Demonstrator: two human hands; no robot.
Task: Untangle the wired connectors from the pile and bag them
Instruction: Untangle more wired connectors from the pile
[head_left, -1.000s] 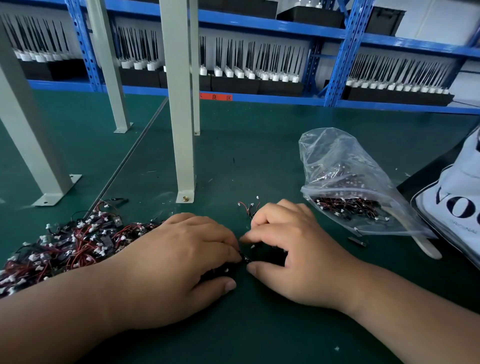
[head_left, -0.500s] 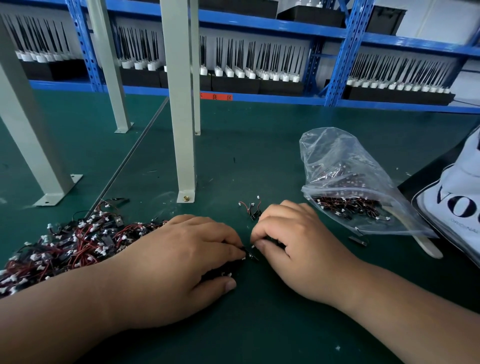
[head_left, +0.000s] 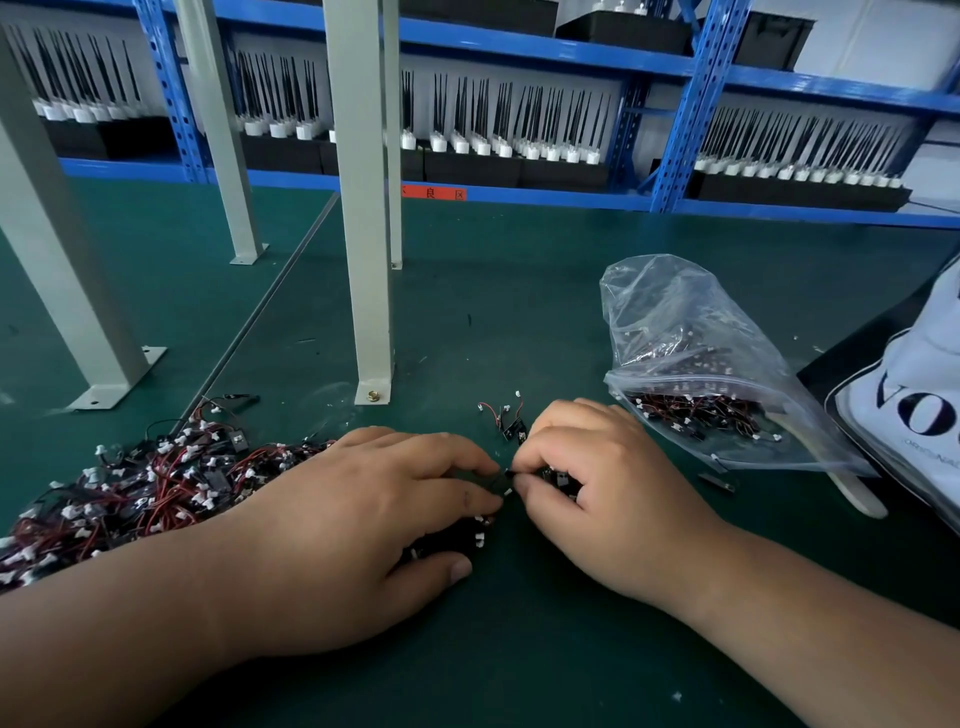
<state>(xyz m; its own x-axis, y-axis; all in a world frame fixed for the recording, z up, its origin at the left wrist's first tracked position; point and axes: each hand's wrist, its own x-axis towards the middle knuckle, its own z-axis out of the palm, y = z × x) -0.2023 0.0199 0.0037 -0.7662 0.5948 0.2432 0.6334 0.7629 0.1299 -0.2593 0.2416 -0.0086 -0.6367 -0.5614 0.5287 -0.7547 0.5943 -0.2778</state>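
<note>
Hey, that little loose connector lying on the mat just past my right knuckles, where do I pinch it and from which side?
Pinch the loose connector by its black block at the near end, straight down from above, with the right hand beside it. Its thin red wires and white plugs lie splayed flat on the green mat, a poor grip.

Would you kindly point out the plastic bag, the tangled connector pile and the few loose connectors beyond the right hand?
plastic bag (head_left: 675, 322), head view, its clear upper wall.
connector pile (head_left: 145, 483), head view, red wires near its middle.
loose connectors (head_left: 512, 427), head view, the black piece.
</note>
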